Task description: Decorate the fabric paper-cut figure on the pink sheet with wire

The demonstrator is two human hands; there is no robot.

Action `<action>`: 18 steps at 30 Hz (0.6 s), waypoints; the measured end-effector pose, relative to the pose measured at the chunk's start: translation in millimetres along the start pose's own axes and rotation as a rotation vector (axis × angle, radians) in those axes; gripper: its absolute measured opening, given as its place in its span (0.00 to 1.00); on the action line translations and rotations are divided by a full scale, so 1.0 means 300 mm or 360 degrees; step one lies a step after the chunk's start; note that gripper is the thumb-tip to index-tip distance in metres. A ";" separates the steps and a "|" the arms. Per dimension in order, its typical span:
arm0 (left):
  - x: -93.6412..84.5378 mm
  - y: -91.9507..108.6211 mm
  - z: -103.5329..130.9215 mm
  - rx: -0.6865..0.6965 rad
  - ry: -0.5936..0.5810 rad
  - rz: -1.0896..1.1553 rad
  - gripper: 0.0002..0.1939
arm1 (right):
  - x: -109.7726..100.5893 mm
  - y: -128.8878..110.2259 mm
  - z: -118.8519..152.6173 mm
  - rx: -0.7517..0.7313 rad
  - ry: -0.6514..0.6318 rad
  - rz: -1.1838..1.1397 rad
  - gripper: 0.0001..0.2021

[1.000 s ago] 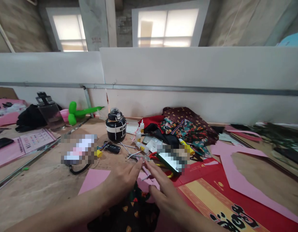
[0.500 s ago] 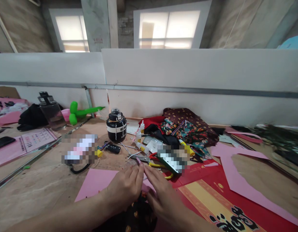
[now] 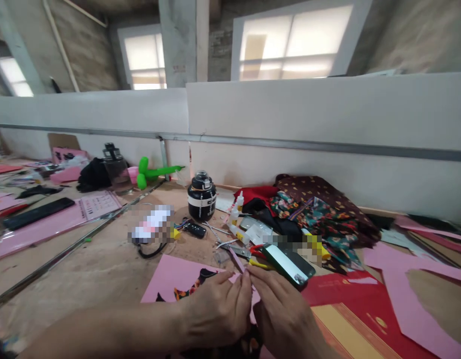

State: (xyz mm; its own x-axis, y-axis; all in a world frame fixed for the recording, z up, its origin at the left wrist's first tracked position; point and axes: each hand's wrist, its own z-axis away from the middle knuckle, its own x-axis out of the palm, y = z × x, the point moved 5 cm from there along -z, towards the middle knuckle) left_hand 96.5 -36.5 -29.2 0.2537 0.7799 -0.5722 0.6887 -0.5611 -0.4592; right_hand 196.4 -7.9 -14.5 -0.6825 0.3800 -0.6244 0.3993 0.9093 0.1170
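Note:
My left hand (image 3: 223, 304) and my right hand (image 3: 286, 314) meet at the fingertips in the lower middle. Both are closed, pinching a thin pale pink strip (image 3: 236, 259) whose end pokes out beyond the fingers. Beneath them lies a pink sheet of paper (image 3: 165, 274), with a dark, orange-patterned piece of cloth (image 3: 191, 288) on it, partly covered by my left hand. More dark patterned cloth (image 3: 251, 341) shows below my hands. Just beyond the fingertips are scissors with red and yellow handles (image 3: 258, 263), partly hidden.
A phone (image 3: 288, 264) lies right of the scissors. Small glue bottles (image 3: 236, 214), a car key (image 3: 196, 230) and a black jar-shaped bottle (image 3: 201, 199) stand or lie behind. Crumpled fabric (image 3: 320, 214) is piled against the white partition (image 3: 309, 109). Red printed paper (image 3: 346, 291) and a pink offcut (image 3: 402, 289) are at right.
My view has turned left, so the tabletop things appear farther right. More of the pink strip shows past my fingertips, and the patterned cloth on the pink sheet is now more visible.

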 end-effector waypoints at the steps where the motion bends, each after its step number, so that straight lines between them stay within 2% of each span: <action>1: -0.007 0.000 -0.006 -0.0009 0.0020 -0.0005 0.18 | 0.001 0.005 0.005 0.0016 -0.0009 -0.0001 0.17; 5: -0.026 -0.012 -0.024 -0.0045 0.0049 0.0036 0.18 | 0.036 0.032 0.054 0.0097 -0.0149 -0.0087 0.20; 9: -0.013 -0.017 -0.016 -0.0052 -0.0042 0.0040 0.18 | 0.079 0.045 0.099 0.0160 -0.0265 -0.0164 0.25; 14: 0.026 -0.012 0.005 -0.0042 -0.0183 0.0009 0.20 | 0.090 0.042 0.097 0.0248 -0.0216 -0.0245 0.32; 18: 0.040 -0.010 0.014 -0.0044 -0.0193 0.0007 0.21 | 0.087 0.036 0.081 0.0319 -0.0214 -0.0294 0.33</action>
State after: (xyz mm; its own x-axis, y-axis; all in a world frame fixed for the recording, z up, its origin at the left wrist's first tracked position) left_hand 94.7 -26.8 -37.6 0.1740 0.7373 -0.6528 0.7065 -0.5553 -0.4388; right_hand 197.7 7.5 -48.2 -0.6730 0.1734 -0.7190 0.3981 0.9042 -0.1545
